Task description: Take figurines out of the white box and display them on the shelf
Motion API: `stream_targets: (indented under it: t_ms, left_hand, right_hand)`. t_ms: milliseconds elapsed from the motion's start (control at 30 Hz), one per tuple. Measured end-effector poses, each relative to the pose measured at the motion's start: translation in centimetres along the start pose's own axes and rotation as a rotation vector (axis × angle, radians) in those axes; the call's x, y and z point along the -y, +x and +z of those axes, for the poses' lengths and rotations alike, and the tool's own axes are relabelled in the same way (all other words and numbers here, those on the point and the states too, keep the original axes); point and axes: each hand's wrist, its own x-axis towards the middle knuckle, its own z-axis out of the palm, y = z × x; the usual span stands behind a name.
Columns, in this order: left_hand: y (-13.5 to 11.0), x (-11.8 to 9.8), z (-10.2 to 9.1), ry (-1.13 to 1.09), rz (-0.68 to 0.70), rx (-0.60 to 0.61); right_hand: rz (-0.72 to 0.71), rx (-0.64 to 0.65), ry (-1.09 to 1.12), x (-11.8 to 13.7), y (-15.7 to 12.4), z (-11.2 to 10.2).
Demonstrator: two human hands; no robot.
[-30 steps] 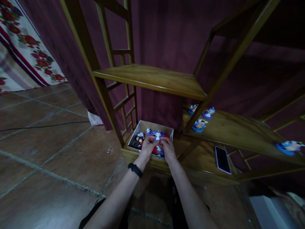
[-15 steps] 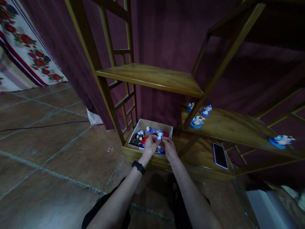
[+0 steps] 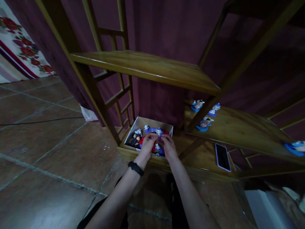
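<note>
Between the fingertips of my left hand (image 3: 149, 142) and my right hand (image 3: 168, 143) is a small purple-and-white figurine (image 3: 159, 132), held upright over an open cardboard box (image 3: 154, 121). Both hands are closed, pinching it from either side near its base. Inside the box lie several more figurines: a purple-and-white one (image 3: 146, 128) at the back, a dark-haired one (image 3: 137, 140) at the left, and another purple one (image 3: 158, 147) near the front below my hands. Some red pieces in the box are partly hidden by my fingers.
The box stands on the lowest board of a wooden shelf unit (image 3: 143, 68). Farther right, figurines (image 3: 204, 123) stand on a middle shelf (image 3: 247, 127), with another figurine (image 3: 295, 148) at its right end. A phone (image 3: 222, 157) lies on the lower board. A cable (image 3: 43, 121) crosses the tiled floor.
The view has moved closer to the shelf unit. Both hands still hold the figurine over the box, now slightly higher in the picture relative to my fingers.
</note>
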Motion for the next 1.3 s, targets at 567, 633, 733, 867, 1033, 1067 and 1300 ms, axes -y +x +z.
stream_targets:
  t_ms: [567,633,733,867,1033,1067,1300]
  left_hand:
    - [-0.2,0.3,-0.3,0.114,0.091,-0.113]
    - [-0.4,0.1,-0.5,0.157,0.132,-0.106]
    - [-0.4,-0.2,-0.8,0.237,0.194,-0.094]
    - [-0.2,-0.3,-1.0,0.445,0.301,-0.075]
    - [-0.6,-0.4,-0.9,0.781,0.499,-0.024]
    - [-0.9,-0.6,-0.8,0.834,0.539,-0.005]
    - [-2.5,-1.4,-0.7,1.059,0.647,0.098]
  right_hand:
    - [0.022,0.007,-0.111,0.5,-0.6,0.3]
    - [0.038,-0.010,-0.116,0.4,-0.7,0.6]
    - [0.042,-0.011,-0.123,0.1,-0.7,0.9]
    - [0.014,0.019,-0.130,-0.5,-0.4,1.1]
    - [-0.023,0.002,-0.169,-0.8,0.0,0.8]
    - [-0.028,-0.009,-0.177,-0.8,0.0,0.7]
    - [0.017,0.005,-0.058,-0.9,-0.1,0.5]
